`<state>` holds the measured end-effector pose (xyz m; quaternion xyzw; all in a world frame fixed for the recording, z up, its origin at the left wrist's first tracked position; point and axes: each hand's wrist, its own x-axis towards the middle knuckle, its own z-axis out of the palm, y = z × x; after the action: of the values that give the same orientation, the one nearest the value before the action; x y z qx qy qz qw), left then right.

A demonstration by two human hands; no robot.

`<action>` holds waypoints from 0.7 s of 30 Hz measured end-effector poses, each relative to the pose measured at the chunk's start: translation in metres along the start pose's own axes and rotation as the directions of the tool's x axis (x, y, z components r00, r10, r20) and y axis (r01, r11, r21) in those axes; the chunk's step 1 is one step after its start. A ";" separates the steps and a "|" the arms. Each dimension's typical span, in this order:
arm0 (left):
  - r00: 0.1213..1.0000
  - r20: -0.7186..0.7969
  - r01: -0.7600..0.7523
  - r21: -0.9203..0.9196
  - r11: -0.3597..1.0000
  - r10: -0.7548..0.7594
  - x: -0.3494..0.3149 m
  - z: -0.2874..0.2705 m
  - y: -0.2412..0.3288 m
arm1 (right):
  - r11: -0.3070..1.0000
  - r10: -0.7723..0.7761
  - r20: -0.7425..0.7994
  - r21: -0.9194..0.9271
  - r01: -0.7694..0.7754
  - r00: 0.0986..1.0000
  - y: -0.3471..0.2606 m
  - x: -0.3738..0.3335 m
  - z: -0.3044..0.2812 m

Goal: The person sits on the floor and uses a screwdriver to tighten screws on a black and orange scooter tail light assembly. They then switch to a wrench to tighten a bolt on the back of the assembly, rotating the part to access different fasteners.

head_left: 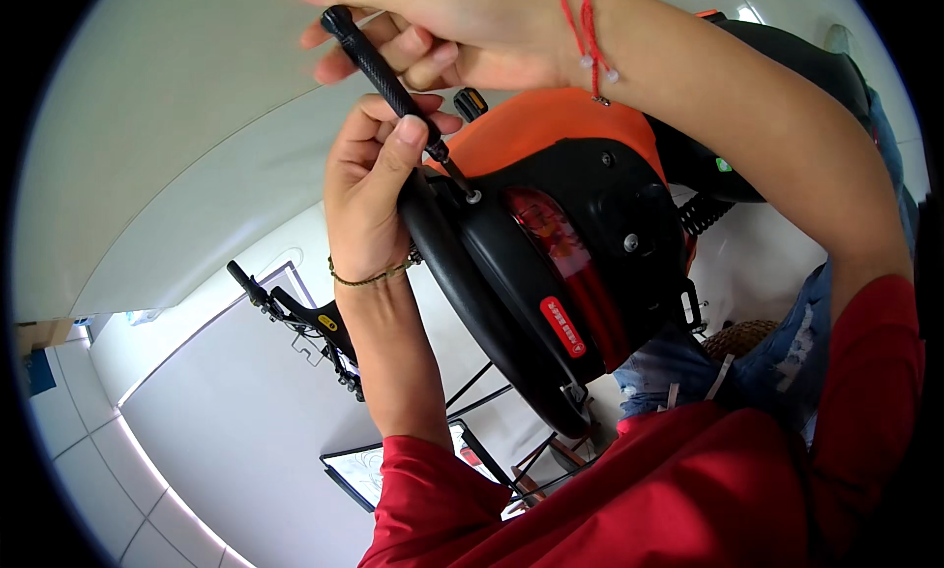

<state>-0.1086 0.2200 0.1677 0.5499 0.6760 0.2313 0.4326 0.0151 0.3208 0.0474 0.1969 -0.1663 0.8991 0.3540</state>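
Note:
A black screwdriver (379,71) with a knurled handle slants down to the right. Its tip meets a small screw (473,197) on the black rear panel (492,243) of an orange and black scooter. My left hand (379,175) pinches the tool near the handle's lower end, thumb on top. Above it, my right hand (462,52) reaches in from the right, its fingers loosely bent behind the upper handle and its thumb apart from it. A thick black curved rail (462,293) runs below my left hand, beside a red tail light (551,239).
The scooter's orange cover (560,120) and dark seat (787,66) extend toward the upper right. Another screw (631,242) sits on the rear panel. Farther left is a black handlebar (295,312). A framed white board (359,470) stands low, near my left sleeve.

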 end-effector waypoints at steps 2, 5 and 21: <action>1.000 -0.007 -0.001 -0.058 0.998 0.001 0.002 0.000 -0.001 | 0.989 -0.034 -0.084 -0.146 0.022 0.996 -0.002 -0.005 0.011; 0.996 -0.086 0.005 0.017 1.000 -0.003 0.005 0.000 -0.002 | 0.884 -0.206 -0.239 -0.462 0.076 0.949 -0.003 -0.008 0.032; 0.997 -0.069 -0.035 0.054 0.998 0.039 0.004 0.005 -0.003 | 0.774 -0.254 -0.184 -0.627 0.085 0.950 -0.014 -0.015 0.027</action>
<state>-0.1060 0.2225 0.1614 0.5652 0.6862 0.2406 0.3898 0.0415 0.3106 0.0665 -0.0328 -0.3820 0.7784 0.4971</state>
